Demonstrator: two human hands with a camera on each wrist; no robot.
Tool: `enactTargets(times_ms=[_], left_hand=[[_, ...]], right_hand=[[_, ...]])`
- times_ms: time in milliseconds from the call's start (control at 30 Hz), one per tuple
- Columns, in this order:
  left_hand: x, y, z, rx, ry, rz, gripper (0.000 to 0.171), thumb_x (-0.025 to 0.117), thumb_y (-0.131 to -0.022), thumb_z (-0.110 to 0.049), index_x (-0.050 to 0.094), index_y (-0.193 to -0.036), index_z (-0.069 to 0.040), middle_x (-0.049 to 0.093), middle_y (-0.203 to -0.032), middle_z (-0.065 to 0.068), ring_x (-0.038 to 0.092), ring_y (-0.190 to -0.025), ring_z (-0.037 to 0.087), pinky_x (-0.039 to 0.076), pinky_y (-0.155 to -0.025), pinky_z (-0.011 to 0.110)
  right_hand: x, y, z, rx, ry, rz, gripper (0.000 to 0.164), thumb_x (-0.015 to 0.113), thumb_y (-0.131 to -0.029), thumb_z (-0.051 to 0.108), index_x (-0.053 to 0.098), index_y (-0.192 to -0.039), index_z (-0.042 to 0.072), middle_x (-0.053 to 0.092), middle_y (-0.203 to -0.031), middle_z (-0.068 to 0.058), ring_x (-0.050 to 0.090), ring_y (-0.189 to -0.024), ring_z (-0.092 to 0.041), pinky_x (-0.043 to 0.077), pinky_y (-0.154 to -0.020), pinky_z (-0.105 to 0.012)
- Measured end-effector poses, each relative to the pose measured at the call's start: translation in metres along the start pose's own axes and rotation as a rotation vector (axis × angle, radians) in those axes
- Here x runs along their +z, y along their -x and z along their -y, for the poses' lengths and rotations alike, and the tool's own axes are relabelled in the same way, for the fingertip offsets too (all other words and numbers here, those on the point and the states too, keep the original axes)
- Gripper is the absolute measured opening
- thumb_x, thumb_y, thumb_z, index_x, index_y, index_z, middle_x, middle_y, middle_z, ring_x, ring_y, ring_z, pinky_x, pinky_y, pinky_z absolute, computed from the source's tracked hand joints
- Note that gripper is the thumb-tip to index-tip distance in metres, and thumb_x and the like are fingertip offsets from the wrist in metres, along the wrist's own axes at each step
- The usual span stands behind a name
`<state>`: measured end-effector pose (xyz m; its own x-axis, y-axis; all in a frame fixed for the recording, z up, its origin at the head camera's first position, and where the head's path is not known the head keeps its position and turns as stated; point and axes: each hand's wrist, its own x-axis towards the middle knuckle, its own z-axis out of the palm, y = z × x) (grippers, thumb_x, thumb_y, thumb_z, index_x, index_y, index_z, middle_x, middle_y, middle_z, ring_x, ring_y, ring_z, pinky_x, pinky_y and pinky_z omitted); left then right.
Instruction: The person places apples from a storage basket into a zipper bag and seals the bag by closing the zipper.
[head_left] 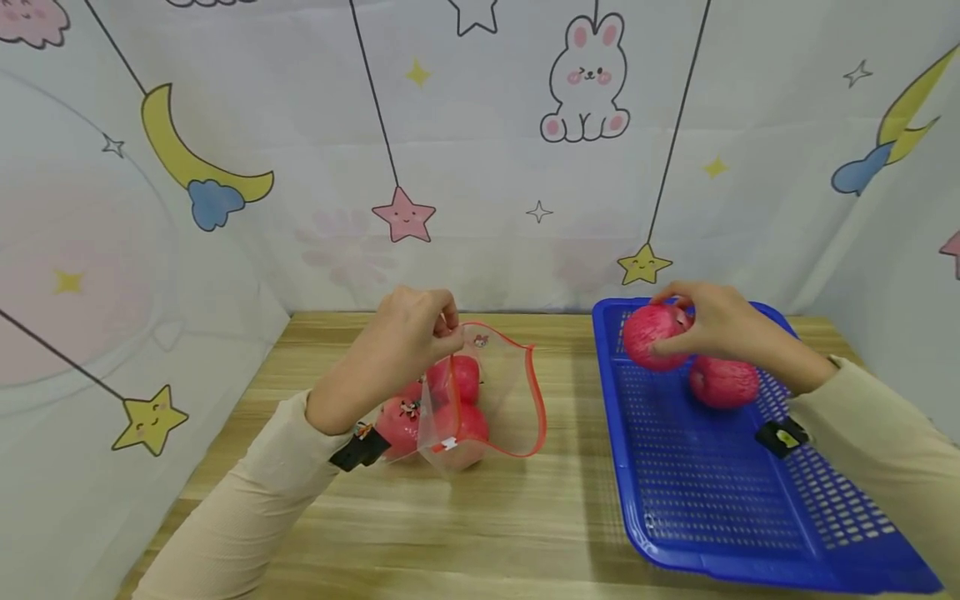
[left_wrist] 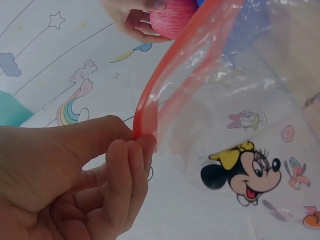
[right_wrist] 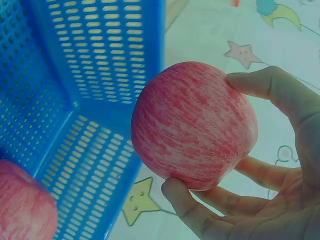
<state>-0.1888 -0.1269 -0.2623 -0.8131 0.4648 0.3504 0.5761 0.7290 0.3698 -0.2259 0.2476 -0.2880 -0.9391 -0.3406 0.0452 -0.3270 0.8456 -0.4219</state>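
Observation:
My left hand (head_left: 416, 333) pinches the red zip edge of a clear cartoon-printed zip bag (left_wrist: 240, 125) between thumb and fingers. The bag's mouth gapes toward the right in the head view. Red apples (head_left: 471, 423) show in and behind the clear plastic. In my right hand (head_left: 720, 321) is a red streaked apple (right_wrist: 195, 125), gripped between thumb and fingertips above the far end of a blue plastic basket (head_left: 630, 500). Another apple (head_left: 723, 382) lies in the basket under that hand.
The basket stands on the right of a wooden table (head_left: 525, 525). A white cloth with cartoon prints (head_left: 487, 167) hangs behind the table and along its sides.

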Motion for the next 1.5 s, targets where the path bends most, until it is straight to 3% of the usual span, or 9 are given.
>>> enactTargets(times_ms=[367,700,967,1200,1500], left_hand=[[0.001,-0.002,0.001,0.005,-0.012,0.007,0.010,0.071,-0.084,-0.001,0.064,-0.078,-0.003,0.060,-0.064,0.000,0.054,-0.057,0.015,0.048,-0.055,0.028],[0.000,-0.003,0.001,0.023,-0.009,-0.006,0.011,0.071,-0.083,0.001,0.063,-0.076,-0.003,0.059,-0.062,0.001,0.053,-0.056,0.016,0.047,-0.054,0.029],[0.000,-0.002,0.000,-0.004,-0.003,0.015,0.010,0.071,-0.084,0.000,0.064,-0.078,-0.003,0.061,-0.065,0.002,0.054,-0.057,0.016,0.048,-0.055,0.028],[0.002,-0.003,0.000,0.013,-0.015,0.005,0.010,0.069,-0.084,0.001,0.064,-0.077,-0.003,0.057,-0.062,0.000,0.051,-0.056,0.016,0.046,-0.055,0.029],[0.001,-0.002,-0.001,-0.018,-0.008,0.019,0.008,0.070,-0.085,-0.001,0.065,-0.078,-0.002,0.060,-0.065,0.002,0.054,-0.058,0.016,0.048,-0.056,0.029]], right_hand=[[-0.005,0.004,0.026,-0.062,-0.064,-0.021,0.061,0.088,-0.075,0.028,0.060,-0.124,0.004,0.062,-0.118,-0.027,0.063,-0.103,-0.042,0.053,-0.080,-0.054],[-0.007,0.000,0.038,-0.099,-0.145,0.018,0.062,0.087,-0.075,0.025,0.060,-0.127,0.004,0.061,-0.120,-0.027,0.065,-0.101,-0.043,0.055,-0.078,-0.049],[-0.008,0.003,0.046,-0.105,-0.191,0.037,0.060,0.087,-0.076,0.025,0.061,-0.127,0.006,0.063,-0.121,-0.024,0.067,-0.100,-0.038,0.055,-0.078,-0.046],[-0.004,0.002,0.060,-0.156,-0.237,0.046,0.057,0.087,-0.075,0.022,0.063,-0.124,0.005,0.064,-0.116,-0.022,0.068,-0.095,-0.034,0.056,-0.076,-0.044],[0.005,-0.001,0.084,-0.171,-0.273,0.092,0.056,0.087,-0.074,0.021,0.064,-0.123,0.008,0.066,-0.114,-0.015,0.067,-0.096,-0.030,0.058,-0.075,-0.037]])
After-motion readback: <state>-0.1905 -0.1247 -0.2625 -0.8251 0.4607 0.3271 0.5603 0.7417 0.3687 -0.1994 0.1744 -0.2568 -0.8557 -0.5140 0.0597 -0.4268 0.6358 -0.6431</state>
